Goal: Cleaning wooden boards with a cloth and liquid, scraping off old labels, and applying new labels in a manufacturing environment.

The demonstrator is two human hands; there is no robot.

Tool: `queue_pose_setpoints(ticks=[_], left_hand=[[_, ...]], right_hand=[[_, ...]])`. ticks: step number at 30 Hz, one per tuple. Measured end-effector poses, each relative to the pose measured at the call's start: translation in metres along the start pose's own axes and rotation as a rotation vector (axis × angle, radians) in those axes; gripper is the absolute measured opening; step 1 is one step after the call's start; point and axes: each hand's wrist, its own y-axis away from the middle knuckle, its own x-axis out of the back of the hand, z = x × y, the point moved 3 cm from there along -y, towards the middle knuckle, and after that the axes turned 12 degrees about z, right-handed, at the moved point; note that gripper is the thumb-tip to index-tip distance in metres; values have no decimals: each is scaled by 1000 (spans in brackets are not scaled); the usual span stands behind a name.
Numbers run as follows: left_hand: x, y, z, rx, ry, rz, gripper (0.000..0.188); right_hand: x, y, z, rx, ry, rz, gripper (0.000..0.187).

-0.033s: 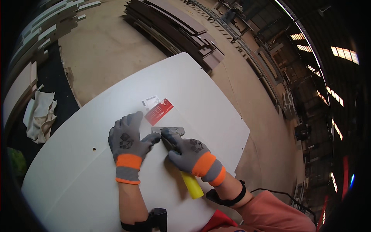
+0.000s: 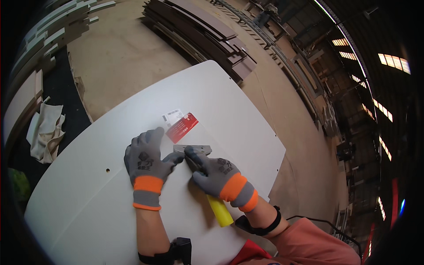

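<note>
A scraper with a wide grey metal blade (image 2: 203, 149) and a yellow handle (image 2: 220, 212) rests low over a large white panel (image 2: 212, 95). My right hand (image 2: 216, 174), in a grey and orange glove, is closed round it, fingers stretched onto the blade. The part of the handle under the palm is hidden. My left hand (image 2: 148, 154), gloved alike, lies spread on the panel; its thumb reaches the blade's left end. Just beyond the blade lie a red printed card or label (image 2: 183, 127) and a white label (image 2: 172, 115), partly overlapping.
A small dark hole (image 2: 107, 170) shows in the panel left of my left hand. Crumpled pale cloth (image 2: 46, 132) lies on a dark surface at the left. Brown boards (image 2: 198, 33) are stacked beyond the panel, and pale boards (image 2: 57, 33) at the far left.
</note>
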Motion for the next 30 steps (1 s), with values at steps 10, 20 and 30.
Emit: queue_pose_setpoints(ticks=[10,20,30], left_hand=[[-3,-3,1,82,-13,-49,76],[5,-5,4,103,-49,-77,65],[6,-3,2,40,-13,87,47]], right_hand=[[7,-7,-3,26,74,0,57],[-1,-15,1,81,20,85,51],[3,-19,-7,48,-7,66,43]])
